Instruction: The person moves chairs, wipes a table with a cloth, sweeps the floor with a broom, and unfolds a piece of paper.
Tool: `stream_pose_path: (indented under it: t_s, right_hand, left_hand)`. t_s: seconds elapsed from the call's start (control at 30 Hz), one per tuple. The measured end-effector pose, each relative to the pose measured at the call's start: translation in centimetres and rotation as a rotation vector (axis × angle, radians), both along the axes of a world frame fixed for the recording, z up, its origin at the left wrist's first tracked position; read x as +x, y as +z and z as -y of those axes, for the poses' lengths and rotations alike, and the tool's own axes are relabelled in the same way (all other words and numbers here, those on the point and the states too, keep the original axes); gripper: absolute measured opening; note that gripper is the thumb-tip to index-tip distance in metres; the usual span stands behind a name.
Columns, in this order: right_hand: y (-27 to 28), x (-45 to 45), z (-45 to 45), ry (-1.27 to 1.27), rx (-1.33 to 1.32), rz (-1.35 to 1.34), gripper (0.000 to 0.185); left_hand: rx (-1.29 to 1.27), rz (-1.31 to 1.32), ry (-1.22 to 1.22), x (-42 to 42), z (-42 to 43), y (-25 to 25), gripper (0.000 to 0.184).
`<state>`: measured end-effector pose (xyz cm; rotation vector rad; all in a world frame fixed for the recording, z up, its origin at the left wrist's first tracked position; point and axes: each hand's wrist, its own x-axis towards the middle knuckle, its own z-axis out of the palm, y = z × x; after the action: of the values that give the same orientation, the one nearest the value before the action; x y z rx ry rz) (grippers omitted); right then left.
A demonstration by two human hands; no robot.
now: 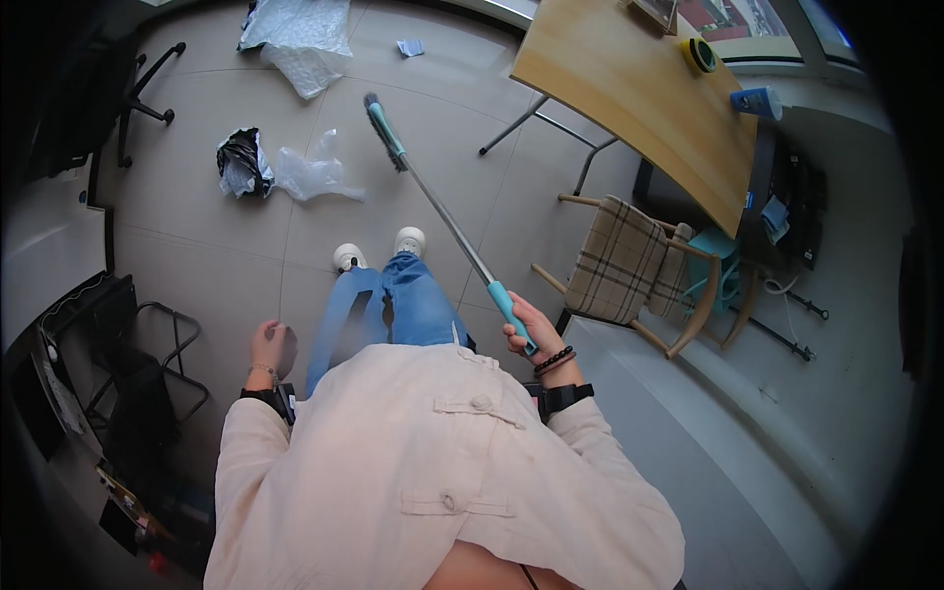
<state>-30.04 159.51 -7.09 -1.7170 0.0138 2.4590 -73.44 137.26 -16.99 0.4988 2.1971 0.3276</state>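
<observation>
My right hand (532,324) is wrapped round the teal grip of a long-handled brush (447,218). Its metal pole slants up and left, and the dark bristle head (384,131) is over the tiled floor ahead of my shoes. My left hand (268,346) hangs at my left side with the fingers curled; a dark blurred shape lies beside it, and what it holds, if anything, I cannot make out. Left of the bristles are a crumpled black and silver bag (245,164) and a clear plastic bag (313,172).
A large plastic sheet (303,39) and a small blue-white scrap (410,47) lie farther ahead. On the right stand a wooden table (639,88) and a plaid chair (618,261). Black chair legs (147,98) are at the upper left, a dark folding chair (147,344) below.
</observation>
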Motion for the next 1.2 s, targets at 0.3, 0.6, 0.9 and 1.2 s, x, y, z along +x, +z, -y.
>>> stream_pose_path:
  t_s: [0.3,0.6,0.9,1.2]
  right_hand:
    - [-9.2,-11.6,-18.0,0.118,0.268,0.373,0.026]
    - [-13.0,-29.1,-20.4,0.747,0.370,0.462,0.025]
    - [-0.7,-30.4,-17.4,0.453,0.192,0.204,0.045]
    - [-3.2,-43.4,-34.0,0.833,0.667,0.321,0.045]
  left_hand:
    - [-0.061,-0.117,0.210,-0.8,8.0,0.1,0.028]
    - [-0.138,-0.058,0.452,-8.1,5.8,-2.5,0.024]
    - [0.009,0.016,0.514,-16.1,-0.9,-6.8,0.029]
    - [-0.012,-0.013,0.797,-12.3,-2.4,-4.0,0.029]
